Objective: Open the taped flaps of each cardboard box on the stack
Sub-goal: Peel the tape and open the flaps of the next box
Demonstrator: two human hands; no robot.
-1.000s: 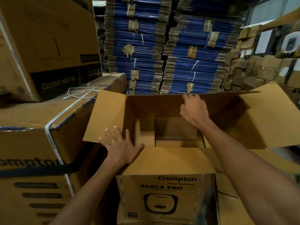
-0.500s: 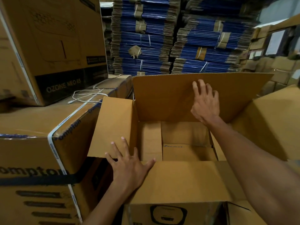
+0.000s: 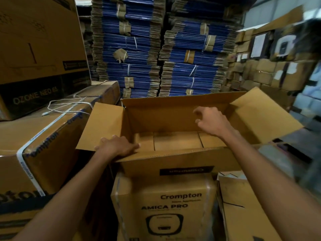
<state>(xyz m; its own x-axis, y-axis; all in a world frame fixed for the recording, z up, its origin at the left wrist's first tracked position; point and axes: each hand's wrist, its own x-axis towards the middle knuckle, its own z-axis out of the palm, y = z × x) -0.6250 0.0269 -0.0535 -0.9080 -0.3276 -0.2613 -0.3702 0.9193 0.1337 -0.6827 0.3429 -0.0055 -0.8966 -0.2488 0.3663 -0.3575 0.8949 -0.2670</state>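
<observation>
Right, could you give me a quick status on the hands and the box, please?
Left hand on box corner. Right hand free, over the opening. Flaps open. Nothing blocking.
</observation>
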